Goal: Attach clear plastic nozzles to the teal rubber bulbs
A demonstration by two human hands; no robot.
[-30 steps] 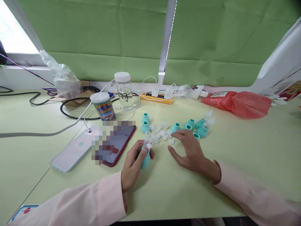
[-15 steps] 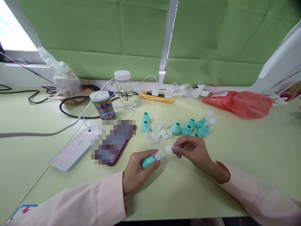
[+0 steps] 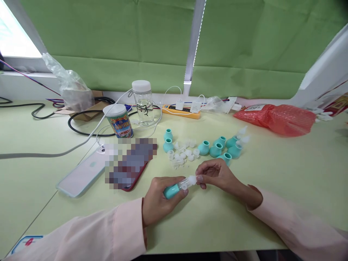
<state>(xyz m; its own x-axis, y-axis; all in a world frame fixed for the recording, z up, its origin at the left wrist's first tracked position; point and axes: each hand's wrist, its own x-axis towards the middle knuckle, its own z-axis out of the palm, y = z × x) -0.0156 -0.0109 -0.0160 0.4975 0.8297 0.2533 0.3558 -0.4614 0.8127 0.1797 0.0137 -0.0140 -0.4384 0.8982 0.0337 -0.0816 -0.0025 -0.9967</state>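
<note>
My left hand is wrapped round a teal squeeze bulb with a clear plastic tube at its end, tilted up to the right. At the tube's mouth sits a white translucent nozzle tip, pinched by the thumb and fingers of my right hand. The tip touches the tube; how deep it goes I cannot tell. Beyond my hands lie small clear and white plastic parts in a loose heap. Several open teal bulbs stand around them, and two at the right carry white tips.
To the left lie a pale phone and a red-cased phone. Behind them stand a printed can and a lidded water bottle among cables. An orange power strip and a red plastic bag lie along the back.
My right hand has moved slightly left and down, bringing the white tip against the clear tube's mouth. Before, a gap showed between them. My left hand has barely shifted.
</note>
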